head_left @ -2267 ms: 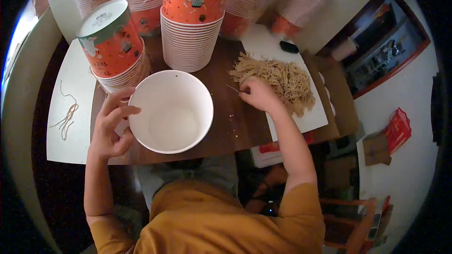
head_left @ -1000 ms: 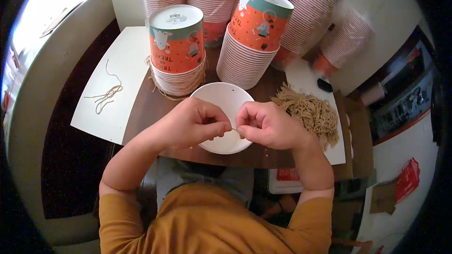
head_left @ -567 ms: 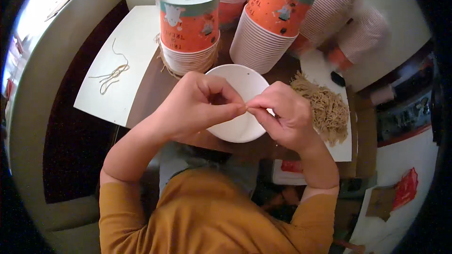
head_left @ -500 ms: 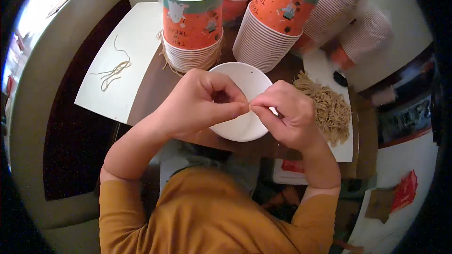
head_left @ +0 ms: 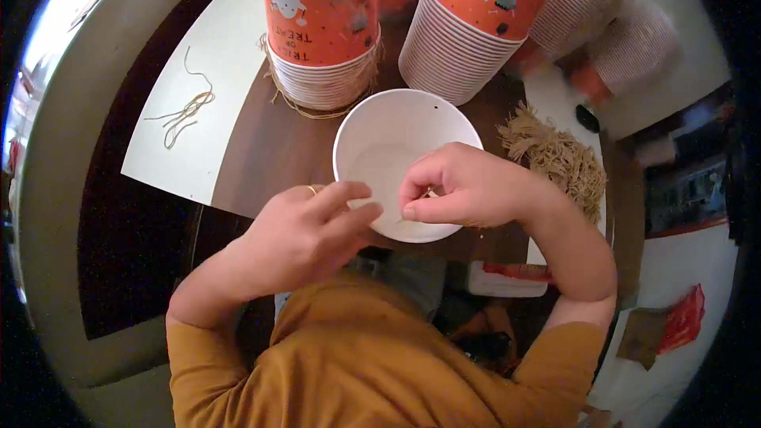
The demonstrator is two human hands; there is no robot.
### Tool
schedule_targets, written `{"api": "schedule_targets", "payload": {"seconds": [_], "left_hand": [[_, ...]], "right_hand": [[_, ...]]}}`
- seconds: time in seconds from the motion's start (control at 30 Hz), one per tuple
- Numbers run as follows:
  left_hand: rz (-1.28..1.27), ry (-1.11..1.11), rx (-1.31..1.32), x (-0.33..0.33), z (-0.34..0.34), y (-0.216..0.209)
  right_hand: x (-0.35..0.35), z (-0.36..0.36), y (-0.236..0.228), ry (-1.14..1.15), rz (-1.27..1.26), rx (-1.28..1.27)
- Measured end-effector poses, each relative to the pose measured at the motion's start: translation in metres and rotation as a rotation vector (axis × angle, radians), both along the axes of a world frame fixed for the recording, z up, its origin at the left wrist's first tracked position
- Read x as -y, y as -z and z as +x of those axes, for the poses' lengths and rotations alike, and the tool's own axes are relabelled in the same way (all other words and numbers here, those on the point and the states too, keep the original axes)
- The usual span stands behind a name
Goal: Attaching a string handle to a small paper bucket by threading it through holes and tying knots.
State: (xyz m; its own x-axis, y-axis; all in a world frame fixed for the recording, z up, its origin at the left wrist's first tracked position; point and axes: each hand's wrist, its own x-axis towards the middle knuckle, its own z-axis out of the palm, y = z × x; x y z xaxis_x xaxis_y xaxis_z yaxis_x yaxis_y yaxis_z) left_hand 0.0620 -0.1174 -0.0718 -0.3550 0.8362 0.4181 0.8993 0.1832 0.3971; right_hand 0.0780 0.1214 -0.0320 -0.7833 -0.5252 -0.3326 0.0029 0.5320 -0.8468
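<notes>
The white bowl (head_left: 400, 150) sits just past both hands; the right hand (head_left: 460, 188) pinches over it, the left hand (head_left: 305, 230) touches its near-left rim, fingers loosely apart.

left hand (head_left: 305, 226) touching white paper cup (head_left: 396, 143) rim | right hand (head_left: 460, 186) pinching over cup | string pile (head_left: 559, 158) just right

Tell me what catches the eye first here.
A white paper bowl sits open at the centre of the brown table, with the left hand and right hand meeting over its near rim. Behind it rise two stacks of orange printed cups; a pile of tan strings lies to the right.
</notes>
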Motion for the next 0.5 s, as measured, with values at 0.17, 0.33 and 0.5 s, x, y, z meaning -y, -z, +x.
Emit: {"api": "schedule_targets", "payload": {"seconds": [0.17,0.33,0.5], "left_hand": [[0.055,0.106,-0.080,0.000,-0.001,0.020],[0.118,0.094,-0.269,0.007,0.008,0.028],[0.131,0.091,-0.262,0.003,0.006,0.035]], "right_hand": [[0.009,-0.006,0.025,-0.141,-0.013,-0.051],[0.014,0.001,0.018,-0.154,0.022,-0.016],[0.015,0.005,0.031,-0.117,0.041,-0.048]]}}
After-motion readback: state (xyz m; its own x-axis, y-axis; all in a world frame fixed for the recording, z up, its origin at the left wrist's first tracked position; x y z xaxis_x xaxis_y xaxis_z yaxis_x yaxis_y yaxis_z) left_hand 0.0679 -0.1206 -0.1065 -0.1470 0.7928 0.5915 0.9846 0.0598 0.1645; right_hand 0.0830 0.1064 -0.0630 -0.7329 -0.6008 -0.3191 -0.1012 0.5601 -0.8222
